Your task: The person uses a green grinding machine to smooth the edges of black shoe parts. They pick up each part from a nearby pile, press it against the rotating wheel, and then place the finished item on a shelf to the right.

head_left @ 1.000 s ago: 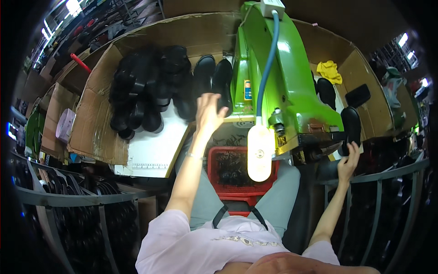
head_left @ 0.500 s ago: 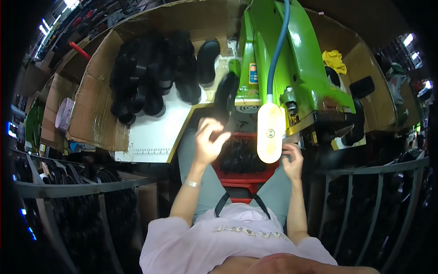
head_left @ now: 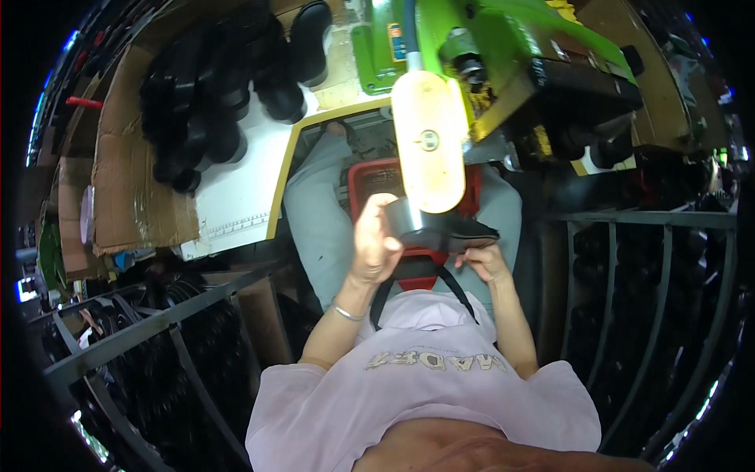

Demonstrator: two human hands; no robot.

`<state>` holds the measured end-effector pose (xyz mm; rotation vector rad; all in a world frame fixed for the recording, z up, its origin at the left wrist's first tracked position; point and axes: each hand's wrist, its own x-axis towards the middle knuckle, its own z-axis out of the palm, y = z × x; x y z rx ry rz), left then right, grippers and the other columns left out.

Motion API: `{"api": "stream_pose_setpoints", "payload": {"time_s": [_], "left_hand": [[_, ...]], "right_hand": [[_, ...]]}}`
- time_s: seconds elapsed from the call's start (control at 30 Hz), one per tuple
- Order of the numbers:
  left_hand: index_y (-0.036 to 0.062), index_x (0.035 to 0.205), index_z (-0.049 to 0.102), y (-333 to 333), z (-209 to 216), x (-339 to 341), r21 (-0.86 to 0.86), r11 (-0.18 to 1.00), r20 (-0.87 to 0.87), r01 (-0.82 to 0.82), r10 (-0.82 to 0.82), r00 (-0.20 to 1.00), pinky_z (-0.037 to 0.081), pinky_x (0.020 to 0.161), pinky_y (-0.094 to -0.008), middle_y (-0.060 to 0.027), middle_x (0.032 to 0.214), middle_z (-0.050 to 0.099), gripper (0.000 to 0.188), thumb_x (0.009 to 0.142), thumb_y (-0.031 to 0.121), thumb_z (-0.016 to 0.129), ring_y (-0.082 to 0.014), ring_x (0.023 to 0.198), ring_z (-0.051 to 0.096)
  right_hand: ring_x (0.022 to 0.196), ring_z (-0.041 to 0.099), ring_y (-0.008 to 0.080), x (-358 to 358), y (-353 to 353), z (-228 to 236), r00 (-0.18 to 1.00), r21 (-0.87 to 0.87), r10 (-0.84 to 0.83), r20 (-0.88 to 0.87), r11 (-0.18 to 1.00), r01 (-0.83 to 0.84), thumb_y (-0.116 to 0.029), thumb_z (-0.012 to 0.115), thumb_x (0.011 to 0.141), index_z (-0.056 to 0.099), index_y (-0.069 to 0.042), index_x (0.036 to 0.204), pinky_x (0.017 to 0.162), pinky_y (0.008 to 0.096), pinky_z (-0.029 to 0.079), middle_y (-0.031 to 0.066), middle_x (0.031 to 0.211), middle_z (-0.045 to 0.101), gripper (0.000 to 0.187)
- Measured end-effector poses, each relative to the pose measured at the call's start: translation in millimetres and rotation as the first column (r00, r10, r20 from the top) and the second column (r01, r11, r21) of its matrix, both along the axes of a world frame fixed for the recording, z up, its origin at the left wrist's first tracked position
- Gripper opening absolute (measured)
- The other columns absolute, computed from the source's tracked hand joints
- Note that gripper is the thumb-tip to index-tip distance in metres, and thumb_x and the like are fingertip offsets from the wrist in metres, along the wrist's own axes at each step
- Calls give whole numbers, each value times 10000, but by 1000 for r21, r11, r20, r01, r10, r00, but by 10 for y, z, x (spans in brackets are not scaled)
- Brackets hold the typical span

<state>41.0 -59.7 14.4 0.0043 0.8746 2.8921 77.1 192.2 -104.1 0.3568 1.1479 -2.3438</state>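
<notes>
Over my lap I hold a black shoe sole [head_left: 429, 230] with a thick block heel, lying crosswise just under the oval lamp [head_left: 429, 141]. My left hand [head_left: 376, 240] is closed around its heel end, thumb toward me and fingers on the far side. At the narrow end, the curled fingers of my right hand [head_left: 485, 262] touch the underside. The lamp hides part of the sole's far edge. Left of the machine, a heap of similar black soles [head_left: 212, 86] lies on the white table [head_left: 244, 189], with a single sole [head_left: 311, 39] beside it.
The green machine [head_left: 503, 31] stands ahead, its dark metal head [head_left: 582, 102] to the right of the lamp. A red bin [head_left: 376, 169] sits between my knees. Cardboard walls [head_left: 145, 165] flank the table. Metal rack rails [head_left: 181, 315] rise at both sides.
A black sole has come from beside the machine to my lap, with my left hand now on its heel. My right hand has moved to its narrow end. The whole view has tilted downward.
</notes>
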Motion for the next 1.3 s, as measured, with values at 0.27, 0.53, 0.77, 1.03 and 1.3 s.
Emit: {"api": "stream_pose_setpoints", "payload": {"time_s": [0.27, 0.53, 0.77, 1.03, 1.3], "left_hand": [[-30, 1174, 551, 585, -84, -223, -395, 918, -47, 39, -62, 997, 486, 865, -298, -86, 1073, 625, 426, 799, 37, 743, -153, 975, 590], [-38, 1081, 587, 571, -52, -362, -545, 834, -156, -85, -1, 988, 474, 627, -209, -61, 935, 637, 318, 787, -24, 707, -90, 736, 579], [-33, 1093, 570, 442, -319, -232, -543, 839, -78, -32, -12, 997, 469, 622, -206, -56, 920, 629, 353, 780, -3, 729, -89, 725, 575], [-23, 1130, 547, 475, -88, -292, -498, 841, -191, -213, 133, 973, 473, 780, -248, -62, 993, 611, 399, 777, 29, 723, -124, 867, 579], [-88, 1236, 538, 151, 37, -307, -250, 960, -56, -129, 119, 991, 474, 936, -312, -123, 1185, 622, 415, 915, 160, 626, -182, 1065, 607]], "right_hand": [[1048, 620, 334, 402, -83, -101, 979, -316, 202, -16, 928, -196, -159, 800, 755, 518, 29, 1273, 825, 452, 536, 202, 1151, 615, 619], [1006, 626, 308, 417, -200, 47, 987, -262, 114, -114, 955, -141, -119, 759, 768, 504, 31, 1280, 768, 428, 539, 188, 1129, 622, 591], [899, 642, 219, 334, 253, 368, 919, -145, -380, -99, 920, 365, -83, 717, 796, 481, -30, 1306, 599, 342, 555, 149, 1167, 616, 565], [611, 569, 99, -622, 531, 1253, 767, 63, -478, -428, 831, 552, -99, 609, 897, 474, -20, 1237, 380, 182, 402, 67, 948, 612, 374], [620, 575, 118, -852, 424, 1362, 729, 31, -373, -573, 880, 474, -142, 702, 877, 485, -61, 1199, 405, 199, 433, 92, 963, 611, 397]]}}
